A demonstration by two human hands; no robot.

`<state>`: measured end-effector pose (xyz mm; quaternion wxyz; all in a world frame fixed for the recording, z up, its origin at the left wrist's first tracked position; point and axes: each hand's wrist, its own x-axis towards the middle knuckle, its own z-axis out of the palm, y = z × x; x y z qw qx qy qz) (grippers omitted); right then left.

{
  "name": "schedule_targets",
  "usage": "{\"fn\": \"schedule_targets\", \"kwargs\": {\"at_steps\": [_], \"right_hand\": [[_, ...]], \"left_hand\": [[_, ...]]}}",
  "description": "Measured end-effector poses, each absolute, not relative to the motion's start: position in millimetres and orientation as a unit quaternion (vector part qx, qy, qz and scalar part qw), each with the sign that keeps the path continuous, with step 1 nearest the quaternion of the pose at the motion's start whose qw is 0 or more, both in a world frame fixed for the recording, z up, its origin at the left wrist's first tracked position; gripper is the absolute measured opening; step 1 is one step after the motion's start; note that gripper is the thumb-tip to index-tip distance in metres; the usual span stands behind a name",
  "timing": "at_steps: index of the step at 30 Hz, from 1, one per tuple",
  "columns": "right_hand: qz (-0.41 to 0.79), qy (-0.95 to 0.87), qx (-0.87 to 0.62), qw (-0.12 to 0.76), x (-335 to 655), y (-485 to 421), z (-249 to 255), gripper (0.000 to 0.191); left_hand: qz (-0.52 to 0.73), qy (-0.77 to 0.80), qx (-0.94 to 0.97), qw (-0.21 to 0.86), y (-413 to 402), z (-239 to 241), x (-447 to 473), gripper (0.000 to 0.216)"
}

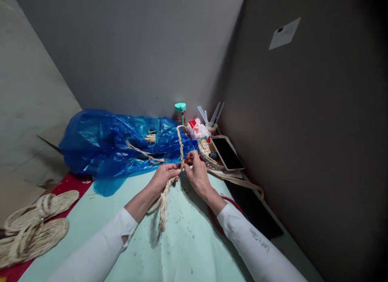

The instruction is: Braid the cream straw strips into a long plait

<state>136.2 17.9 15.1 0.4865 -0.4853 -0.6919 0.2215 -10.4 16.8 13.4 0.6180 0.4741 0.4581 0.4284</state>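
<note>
Left edge of the desk [188, 253], toward the near corner: two straw coils [45, 237], side by side, partly over a red strip [79, 187]. Toward the far left corner, a crumpled blue plastic bag [91, 140] spreads along the far edge; loose strands [142, 151] lie on it. Mid-desk: left hand [165, 174], fingers pinched closed on the straw braid [181, 146]. Braid runs from between both hands toward the far edge; its thicker tail droops toward the near edge. Far edge, behind: teal-lidded jar [180, 108]. Right hand [195, 170], thumb and fingers drawn in, pinching the braid from its right side. Far right corner: red-and-white packet [197, 129], cup of pale sticks [211, 129], woven basket [203, 146], dark-screened tablet [228, 153] leaning on it. Right edge, nearer: red cord [232, 201], black flat piece [254, 209].
</note>
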Motion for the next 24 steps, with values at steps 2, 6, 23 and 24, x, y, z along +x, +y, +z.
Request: {"fn": "schedule_targets", "kwargs": {"at_steps": [2, 6, 23, 24], "right_hand": [[0.226, -0.690, -0.484, 0.489, 137.0, 16.5, 17.7, 0.014], [0.206, -0.676, -0.508, 0.492, 138.3, 13.2, 19.1, 0.014], [0.296, -0.739, -0.474, 0.377, 147.0, 18.7, 23.0, 0.010], [0.307, -0.744, -0.468, 0.365, 149.3, 21.1, 24.7, 0.010]], "left_hand": [[0.443, 0.461, 0.467, 0.610, 14.6, 14.0, -8.3, 0.028], [0.483, 0.471, 0.455, 0.581, 11.8, 13.7, -5.7, 0.027], [0.511, 0.473, 0.464, 0.548, 15.3, 4.2, -8.9, 0.020], [0.506, 0.472, 0.467, 0.550, 15.6, 4.0, -9.0, 0.020]]}}
